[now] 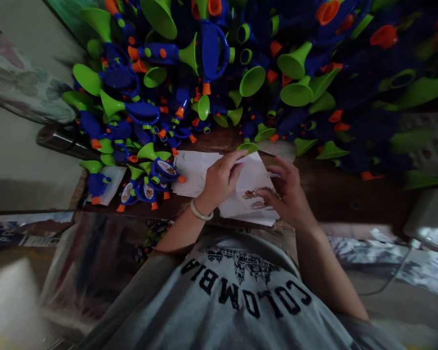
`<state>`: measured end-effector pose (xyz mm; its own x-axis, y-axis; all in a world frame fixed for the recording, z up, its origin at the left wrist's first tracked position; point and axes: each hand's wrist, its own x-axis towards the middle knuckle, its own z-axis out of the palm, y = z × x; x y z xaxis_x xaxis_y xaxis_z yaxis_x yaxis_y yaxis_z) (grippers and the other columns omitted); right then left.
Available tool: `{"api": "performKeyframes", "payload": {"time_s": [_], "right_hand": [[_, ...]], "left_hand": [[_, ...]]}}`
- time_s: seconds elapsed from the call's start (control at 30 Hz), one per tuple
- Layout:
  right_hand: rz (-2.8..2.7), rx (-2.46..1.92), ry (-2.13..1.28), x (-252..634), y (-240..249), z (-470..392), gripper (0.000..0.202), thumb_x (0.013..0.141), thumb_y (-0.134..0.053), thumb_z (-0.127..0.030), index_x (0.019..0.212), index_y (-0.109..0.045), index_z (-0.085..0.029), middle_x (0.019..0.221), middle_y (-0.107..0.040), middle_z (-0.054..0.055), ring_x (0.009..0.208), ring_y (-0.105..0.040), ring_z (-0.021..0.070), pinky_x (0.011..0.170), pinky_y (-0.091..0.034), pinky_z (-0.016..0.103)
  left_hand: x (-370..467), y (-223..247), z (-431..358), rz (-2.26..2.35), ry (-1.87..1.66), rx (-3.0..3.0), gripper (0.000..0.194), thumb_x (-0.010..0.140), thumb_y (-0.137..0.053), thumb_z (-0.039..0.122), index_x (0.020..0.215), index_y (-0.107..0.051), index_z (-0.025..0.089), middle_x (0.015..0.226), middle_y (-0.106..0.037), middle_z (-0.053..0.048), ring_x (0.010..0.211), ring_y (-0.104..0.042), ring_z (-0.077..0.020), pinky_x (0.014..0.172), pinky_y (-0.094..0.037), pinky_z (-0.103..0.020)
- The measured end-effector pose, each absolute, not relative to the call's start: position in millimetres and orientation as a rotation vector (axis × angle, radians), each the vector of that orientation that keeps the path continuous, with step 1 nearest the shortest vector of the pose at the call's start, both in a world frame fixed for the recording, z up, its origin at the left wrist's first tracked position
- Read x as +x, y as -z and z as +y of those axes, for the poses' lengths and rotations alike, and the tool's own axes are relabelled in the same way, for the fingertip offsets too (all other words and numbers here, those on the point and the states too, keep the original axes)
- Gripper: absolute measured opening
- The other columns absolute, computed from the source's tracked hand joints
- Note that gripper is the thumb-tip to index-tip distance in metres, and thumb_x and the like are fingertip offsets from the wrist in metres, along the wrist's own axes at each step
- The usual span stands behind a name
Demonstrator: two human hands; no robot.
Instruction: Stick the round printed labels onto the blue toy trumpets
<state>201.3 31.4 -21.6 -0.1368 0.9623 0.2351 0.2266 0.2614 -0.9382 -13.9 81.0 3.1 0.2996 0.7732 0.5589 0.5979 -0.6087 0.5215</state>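
Observation:
White sticker sheets [246,175] lie on the dark table edge before me, with a few printed pictures left near the right side. My left hand [224,177], a pale bangle on its wrist, rests on the upper left of the top sheet, fingers bent together near its top edge; whether it grips the paper is unclear. At the sheet's right side is my right hand [284,189], fingers spread and curved, its thumb and a finger by the printed stickers. A second stack of white sheets [191,172] lies to the left.
A big heap of blue toy trumpets [211,51] with green bells and orange mouthpieces fills the table's far side. Several trumpets with oval stickers [148,192] sit at the left front. A dark cylinder [58,139] lies at the far left; a pale box [430,218] stands at right.

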Motion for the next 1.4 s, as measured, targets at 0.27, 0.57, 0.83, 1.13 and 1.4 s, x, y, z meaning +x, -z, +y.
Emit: {"api": "performKeyframes", "payload": {"time_s": [0.27, 0.57, 0.83, 1.13, 1.4], "right_hand": [[-1.724, -1.217, -0.700, 202, -5, 16, 0.029, 0.097, -0.069, -0.030, 0.126, -0.070, -0.032, 0.108, -0.080, 0.003, 0.088, -0.078, 0.0191, 0.080, -0.065, 0.033], [-1.894, -1.289, -0.451, 200, -27, 3, 0.027, 0.104, -0.058, -0.025, 0.126, -0.073, -0.030, 0.104, -0.084, 0.003, 0.090, -0.080, 0.0215, 0.078, -0.066, 0.034], [-1.829, -1.246, -0.469, 194, -28, 1, 0.026, 0.101, -0.057, -0.015, 0.100, -0.079, -0.030, 0.091, -0.082, 0.001, 0.085, -0.078, 0.0180, 0.076, -0.066, 0.033], [-1.744, -1.057, -0.037, 195, -16, -16, 0.028, 0.088, -0.081, -0.019, 0.096, -0.083, -0.045, 0.103, -0.066, 0.003, 0.093, -0.071, 0.0231, 0.073, -0.066, 0.041], [-1.729, -1.157, -0.546, 204, -5, -9, 0.094, 0.099, -0.069, -0.030, 0.166, -0.013, -0.062, 0.167, -0.031, 0.008, 0.132, -0.069, 0.0314, 0.102, -0.068, 0.055]], "left_hand": [[-23, -30, 78, 1.208, -1.012, 2.274, 0.032, 0.109, -0.056, 0.036, 0.137, -0.063, 0.022, 0.114, -0.081, -0.005, 0.090, -0.076, -0.0142, 0.082, -0.059, -0.027], [-16, -45, 72, 1.183, -1.003, 2.221, 0.028, 0.102, -0.061, 0.022, 0.130, -0.067, 0.021, 0.106, -0.080, -0.003, 0.081, -0.070, -0.0129, 0.076, -0.054, -0.026], [-18, -48, 71, 1.174, -1.008, 2.116, 0.026, 0.097, -0.062, 0.019, 0.123, -0.068, 0.021, 0.078, -0.064, 0.005, 0.068, -0.058, -0.0106, 0.072, -0.048, -0.024], [-24, -38, 84, 1.358, -1.110, 2.065, 0.020, 0.094, -0.064, 0.016, 0.112, -0.068, 0.024, 0.076, -0.064, 0.005, 0.067, -0.059, -0.0120, 0.070, -0.048, -0.025], [-30, -37, 86, 1.292, -1.185, 1.913, 0.015, 0.101, -0.064, 0.028, 0.116, -0.066, 0.024, 0.080, -0.066, 0.003, 0.072, -0.063, -0.0126, 0.069, -0.050, -0.026]]}}
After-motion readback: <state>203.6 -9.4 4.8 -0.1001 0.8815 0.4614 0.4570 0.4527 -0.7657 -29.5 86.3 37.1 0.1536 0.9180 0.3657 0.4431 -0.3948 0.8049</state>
